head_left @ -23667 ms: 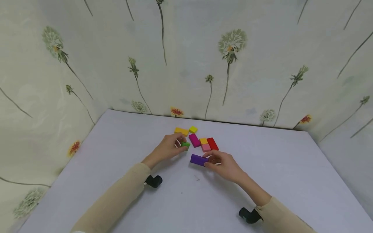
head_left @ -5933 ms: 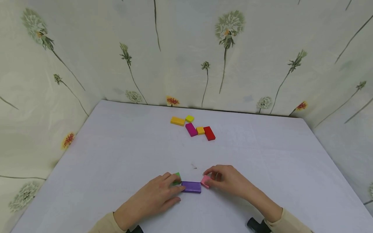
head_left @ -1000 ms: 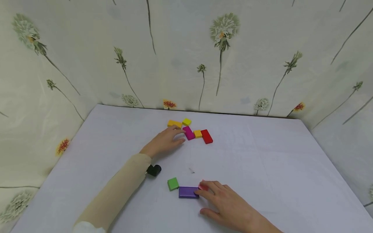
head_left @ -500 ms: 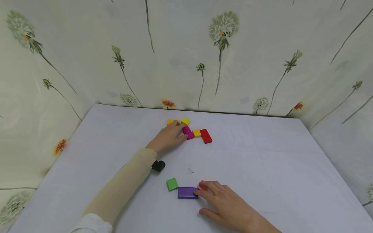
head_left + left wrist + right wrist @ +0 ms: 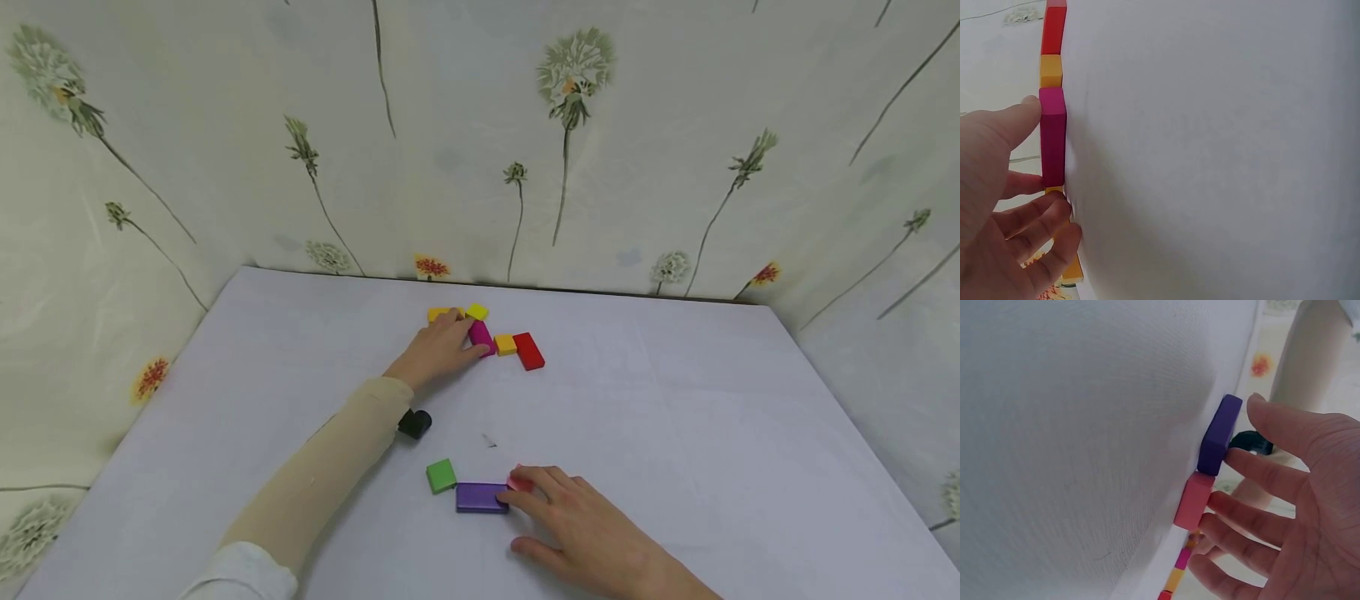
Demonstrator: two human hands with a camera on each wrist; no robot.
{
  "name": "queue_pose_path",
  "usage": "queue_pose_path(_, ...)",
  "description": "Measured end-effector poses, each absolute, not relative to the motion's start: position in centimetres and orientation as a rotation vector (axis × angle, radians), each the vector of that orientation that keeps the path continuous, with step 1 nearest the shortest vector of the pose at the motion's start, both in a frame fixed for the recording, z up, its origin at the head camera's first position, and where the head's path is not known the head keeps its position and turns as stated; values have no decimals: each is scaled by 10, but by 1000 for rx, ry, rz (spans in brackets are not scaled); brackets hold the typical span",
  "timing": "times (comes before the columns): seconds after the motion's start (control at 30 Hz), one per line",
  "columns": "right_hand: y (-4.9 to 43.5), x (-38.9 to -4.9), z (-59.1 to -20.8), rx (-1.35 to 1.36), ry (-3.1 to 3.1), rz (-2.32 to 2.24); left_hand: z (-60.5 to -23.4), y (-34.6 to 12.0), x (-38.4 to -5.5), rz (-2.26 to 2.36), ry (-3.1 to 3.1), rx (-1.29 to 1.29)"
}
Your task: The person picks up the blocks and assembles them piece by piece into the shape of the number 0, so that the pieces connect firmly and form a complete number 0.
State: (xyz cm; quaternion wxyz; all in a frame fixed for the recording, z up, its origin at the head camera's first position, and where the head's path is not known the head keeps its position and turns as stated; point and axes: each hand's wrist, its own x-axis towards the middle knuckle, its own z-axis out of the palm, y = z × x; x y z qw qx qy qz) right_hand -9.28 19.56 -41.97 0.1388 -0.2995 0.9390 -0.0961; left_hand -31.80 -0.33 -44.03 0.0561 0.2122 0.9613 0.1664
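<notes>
My left hand is at the magenta block, thumb at its near end and index finger at its far end, pinching it on the table. In the left wrist view this magenta block stands between thumb and index finger. My right hand rests with extended fingers on the right end of the purple block and on the pink block, which it partly hides. The right wrist view shows the fingertips touching the purple block and the pink block. A green block touches the purple block's upper left corner.
Around the magenta block lie an orange block partly behind the left hand, a yellow block, a small yellow-orange block and a red block. A dandelion-patterned backdrop stands behind the white table.
Green, purple and pink blocks have come from the far group to the front. Over the last second my left hand has closed in on the magenta block; my right hand has stayed put.
</notes>
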Motion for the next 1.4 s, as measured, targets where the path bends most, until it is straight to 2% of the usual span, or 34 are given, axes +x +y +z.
queue_pose_path(0.87, 196, -92, -423, -869, 2731, -289, -443, -3, -317, 691, 2862, 556)
queue_pose_path(1.1, 195, -92, -423, -868, 2739, -295, -445, -2, -317, 926, 2792, 601)
queue_pose_path(1.4, 196, -93, -423, -865, 2730, -310, -452, 0, -322, 1282, 2612, 501)
